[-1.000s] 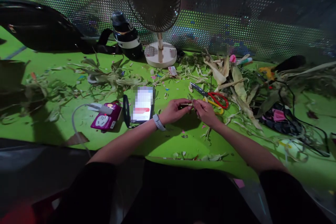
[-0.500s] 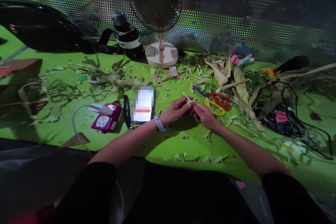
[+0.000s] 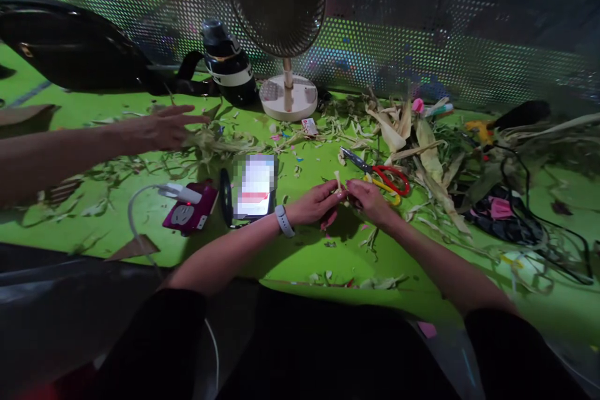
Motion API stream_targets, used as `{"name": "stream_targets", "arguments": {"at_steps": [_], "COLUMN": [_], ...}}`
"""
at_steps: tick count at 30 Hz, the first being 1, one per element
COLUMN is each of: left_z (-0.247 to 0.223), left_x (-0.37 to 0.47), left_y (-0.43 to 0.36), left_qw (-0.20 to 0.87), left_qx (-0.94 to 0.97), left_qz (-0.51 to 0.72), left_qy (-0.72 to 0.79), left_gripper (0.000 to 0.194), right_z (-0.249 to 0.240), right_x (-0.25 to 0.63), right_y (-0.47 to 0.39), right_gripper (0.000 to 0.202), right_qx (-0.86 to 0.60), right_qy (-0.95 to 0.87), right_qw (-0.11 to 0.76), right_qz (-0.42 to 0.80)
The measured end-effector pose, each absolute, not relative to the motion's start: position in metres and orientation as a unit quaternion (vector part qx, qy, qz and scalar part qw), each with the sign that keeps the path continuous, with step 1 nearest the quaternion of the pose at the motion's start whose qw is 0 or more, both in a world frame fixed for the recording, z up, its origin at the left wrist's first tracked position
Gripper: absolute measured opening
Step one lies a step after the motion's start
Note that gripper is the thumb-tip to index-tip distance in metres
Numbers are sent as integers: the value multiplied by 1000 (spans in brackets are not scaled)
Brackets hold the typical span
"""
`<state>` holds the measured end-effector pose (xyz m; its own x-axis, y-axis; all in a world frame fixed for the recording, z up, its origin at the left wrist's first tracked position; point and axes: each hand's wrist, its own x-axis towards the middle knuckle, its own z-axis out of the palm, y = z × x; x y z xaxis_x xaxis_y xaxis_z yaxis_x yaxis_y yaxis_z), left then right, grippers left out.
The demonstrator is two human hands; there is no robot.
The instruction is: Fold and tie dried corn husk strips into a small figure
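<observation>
A small pale strip of husk (image 3: 337,180) stands up between my hands over the green table (image 3: 300,262). My left hand (image 3: 315,203), with a watch on its wrist, pinches it. My right hand (image 3: 368,200) has its fingers closed at the same piece, its thumb and forefinger meeting my left fingertips. Just beyond my right hand lie scissors with a red handle (image 3: 392,180) and a yellow-handled pair (image 3: 388,191), partly hidden by that hand. Dry corn husks (image 3: 429,153) are heaped to the right.
Another person's hand (image 3: 171,127) reaches in from the left over husk scraps. A phone (image 3: 257,187) and purple power adapter (image 3: 187,212) lie left of my hands. Behind stand a fan (image 3: 288,97) and bottle (image 3: 229,69). Black cable (image 3: 557,225) runs at right.
Another person's arm has come in from the left. The strip between my hands now stands more upright, and my left fingers have shifted slightly downward.
</observation>
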<state>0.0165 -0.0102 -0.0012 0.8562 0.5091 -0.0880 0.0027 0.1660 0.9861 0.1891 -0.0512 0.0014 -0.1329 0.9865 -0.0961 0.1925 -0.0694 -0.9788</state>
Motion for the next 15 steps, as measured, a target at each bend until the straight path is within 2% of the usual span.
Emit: {"name": "stream_targets", "arguments": {"at_steps": [7, 12, 15], "left_z": [7, 10, 8], "left_x": [7, 4, 5], "left_y": [-8, -8, -8], "left_qw": [778, 811, 823], "left_qx": [595, 564, 549], "left_qz": [98, 51, 23], "left_qy": [176, 148, 144], "left_gripper": [37, 40, 35], "right_z": [-2, 9, 13], "right_x": [185, 194, 200], "right_y": [-62, -61, -55], "right_gripper": [44, 42, 45], "right_qx": [-507, -487, -470], "right_qy": [-480, -507, -540], "right_qw": [421, 356, 338], "right_qz": [580, 615, 611]}}
